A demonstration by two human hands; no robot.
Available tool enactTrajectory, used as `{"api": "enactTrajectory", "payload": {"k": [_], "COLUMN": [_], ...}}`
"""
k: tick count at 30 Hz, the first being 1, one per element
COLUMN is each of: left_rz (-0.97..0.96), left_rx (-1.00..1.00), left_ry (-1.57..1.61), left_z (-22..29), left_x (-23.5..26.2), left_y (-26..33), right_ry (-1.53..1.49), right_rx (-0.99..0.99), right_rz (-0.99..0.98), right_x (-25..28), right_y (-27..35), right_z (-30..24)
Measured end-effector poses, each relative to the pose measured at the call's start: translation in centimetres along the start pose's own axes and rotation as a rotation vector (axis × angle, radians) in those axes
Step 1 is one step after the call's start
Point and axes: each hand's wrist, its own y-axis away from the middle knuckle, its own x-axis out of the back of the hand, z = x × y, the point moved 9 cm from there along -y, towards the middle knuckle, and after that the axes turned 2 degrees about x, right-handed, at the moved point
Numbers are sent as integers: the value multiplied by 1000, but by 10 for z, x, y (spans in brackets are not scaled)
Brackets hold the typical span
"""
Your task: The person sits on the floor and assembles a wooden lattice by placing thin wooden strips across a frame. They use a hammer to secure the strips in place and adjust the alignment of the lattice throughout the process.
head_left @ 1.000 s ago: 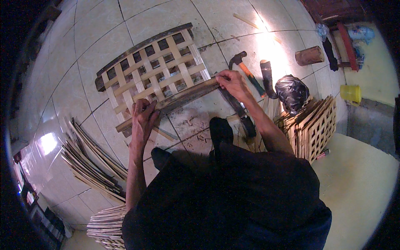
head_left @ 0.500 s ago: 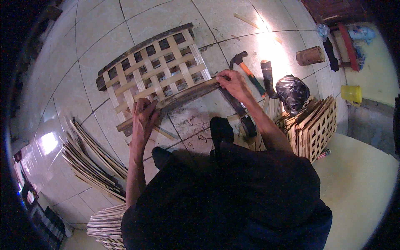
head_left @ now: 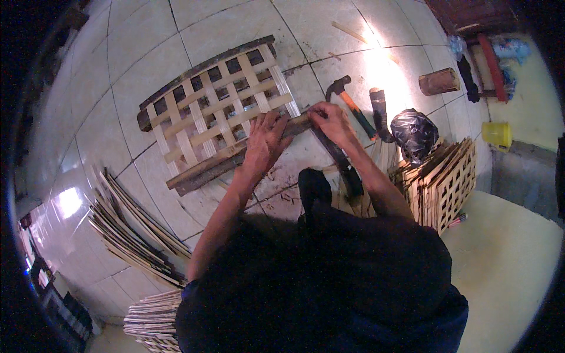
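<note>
A lattice panel of woven pale bamboo strips (head_left: 215,110) lies on the tiled floor in front of me, between dark wooden bars at its far and near edges. Over the near wooden bar (head_left: 206,167), my left hand (head_left: 266,143) is wrapped, right of its middle. My right hand (head_left: 331,122) pinches the same bar at its right end; the fingertips are partly hidden. A long dark tool (head_left: 338,155), blade-like in shape, lies just below my right hand. Beside that hand, to the right, rests a hammer (head_left: 355,112) with an orange and dark handle.
Right of the hammer are a dark curved object (head_left: 379,115), a black plastic bag (head_left: 414,135) and a stack of woven panels (head_left: 450,185). Loose strips (head_left: 129,235) lie at left. A short wooden block (head_left: 438,81) and a yellow container (head_left: 496,134) stand farther right.
My left hand has moved right along the near bar, from its left part to near my right hand. My right hand stays at the right end.
</note>
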Motion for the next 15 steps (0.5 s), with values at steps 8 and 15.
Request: {"api": "enactTrajectory", "payload": {"k": [8, 15], "left_rz": [32, -6], "left_rx": [-27, 19], "left_ry": [70, 115], "left_z": [-6, -9], "left_x": [-13, -14], "left_y": [-5, -8], "right_ry": [-39, -14], "right_rx": [48, 102], "right_rz": [37, 134], "right_x": [6, 27], "right_y": [6, 14], "right_z": [-10, -11]}}
